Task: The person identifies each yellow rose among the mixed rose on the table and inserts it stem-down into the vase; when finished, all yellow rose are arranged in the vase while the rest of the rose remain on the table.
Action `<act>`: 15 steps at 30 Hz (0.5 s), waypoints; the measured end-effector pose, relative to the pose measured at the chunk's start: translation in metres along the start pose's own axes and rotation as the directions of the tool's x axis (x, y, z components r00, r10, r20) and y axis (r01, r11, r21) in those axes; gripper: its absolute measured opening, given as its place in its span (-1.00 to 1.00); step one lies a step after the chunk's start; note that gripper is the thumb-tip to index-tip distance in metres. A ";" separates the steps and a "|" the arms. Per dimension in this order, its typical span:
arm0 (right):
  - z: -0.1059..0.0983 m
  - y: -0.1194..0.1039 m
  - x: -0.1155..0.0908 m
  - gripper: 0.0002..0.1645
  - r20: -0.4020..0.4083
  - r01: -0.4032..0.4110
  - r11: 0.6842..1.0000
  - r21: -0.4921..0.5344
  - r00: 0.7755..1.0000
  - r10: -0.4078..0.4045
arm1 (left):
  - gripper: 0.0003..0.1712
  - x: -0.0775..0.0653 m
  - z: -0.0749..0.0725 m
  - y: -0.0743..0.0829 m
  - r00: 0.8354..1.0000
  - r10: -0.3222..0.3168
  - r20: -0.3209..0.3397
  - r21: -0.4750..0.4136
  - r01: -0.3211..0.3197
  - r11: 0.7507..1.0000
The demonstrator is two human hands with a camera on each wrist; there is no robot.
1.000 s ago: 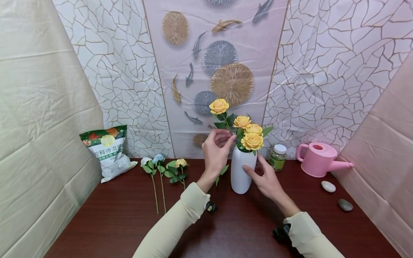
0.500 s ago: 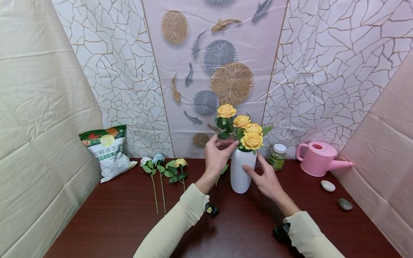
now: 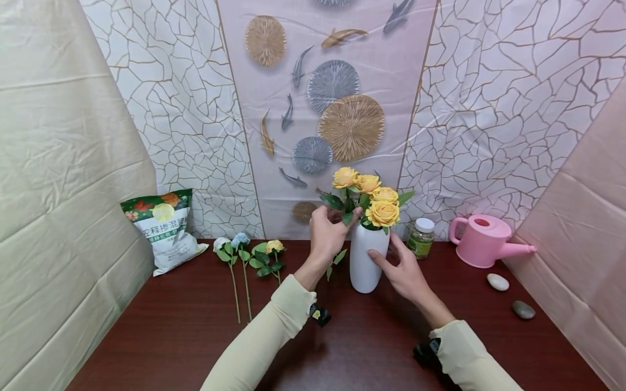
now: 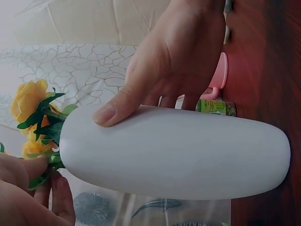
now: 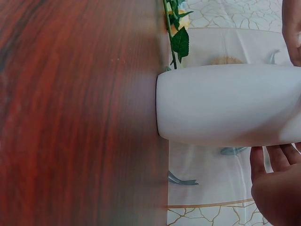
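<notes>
A tall white vase [image 3: 365, 263] stands upright on the dark red table, with several yellow roses [image 3: 382, 213] in its mouth. My left hand [image 3: 325, 233] pinches the leafy stem of the leftmost yellow rose [image 3: 345, 177], right at the vase's rim. In the left wrist view, thumb and fingers of the left hand [image 4: 28, 193] meet around green stem and leaves beside the opening. My right hand [image 3: 405, 271] holds the vase's right side, thumb across the front and fingers behind. The lower stems are hidden inside the vase.
Left on the table lie a white rose [image 3: 221, 244], a blue rose [image 3: 240, 241] and another yellow rose [image 3: 274, 247]. A fertilizer bag [image 3: 163, 228] stands behind them. To the right are a lidded jar [image 3: 421, 239], a pink watering can [image 3: 483, 241] and two stones [image 3: 498, 282].
The leftmost yellow rose has come down and slightly right, joining the other blooms, as my left hand lowered its stem toward the vase. My right hand and the vase stayed put.
</notes>
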State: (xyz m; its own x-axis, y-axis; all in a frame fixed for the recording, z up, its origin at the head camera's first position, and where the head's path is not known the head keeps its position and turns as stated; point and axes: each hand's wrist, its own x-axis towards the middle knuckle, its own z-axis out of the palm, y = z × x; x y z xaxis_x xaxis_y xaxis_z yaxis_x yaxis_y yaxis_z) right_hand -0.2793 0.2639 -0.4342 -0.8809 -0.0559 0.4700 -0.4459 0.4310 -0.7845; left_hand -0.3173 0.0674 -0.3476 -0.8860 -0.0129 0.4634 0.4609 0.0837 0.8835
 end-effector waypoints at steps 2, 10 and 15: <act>0.000 0.000 0.000 -0.22 -0.001 -0.001 1.000 -0.001 1.000 0.001 | -0.69 0.001 0.001 0.000 1.000 -0.013 -0.002 0.019 0.013 1.000; 0.000 -0.001 0.000 -0.22 -0.010 0.003 1.000 -0.005 1.000 -0.003 | -0.70 0.009 0.009 -0.002 0.998 -0.055 0.039 0.031 0.053 0.998; 0.000 -0.001 0.000 -0.22 -0.014 0.006 1.000 -0.007 1.000 -0.006 | -0.66 0.010 0.011 -0.005 0.996 -0.081 0.046 0.017 0.080 0.997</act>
State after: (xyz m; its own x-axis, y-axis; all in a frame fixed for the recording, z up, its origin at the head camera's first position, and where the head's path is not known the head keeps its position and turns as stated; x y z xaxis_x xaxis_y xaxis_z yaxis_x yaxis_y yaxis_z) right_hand -0.2789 0.2637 -0.4334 -0.8756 -0.0457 0.4808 -0.4503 0.4370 -0.7786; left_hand -0.3290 0.0774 -0.3484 -0.9218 0.0262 0.3868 0.3875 0.0990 0.9165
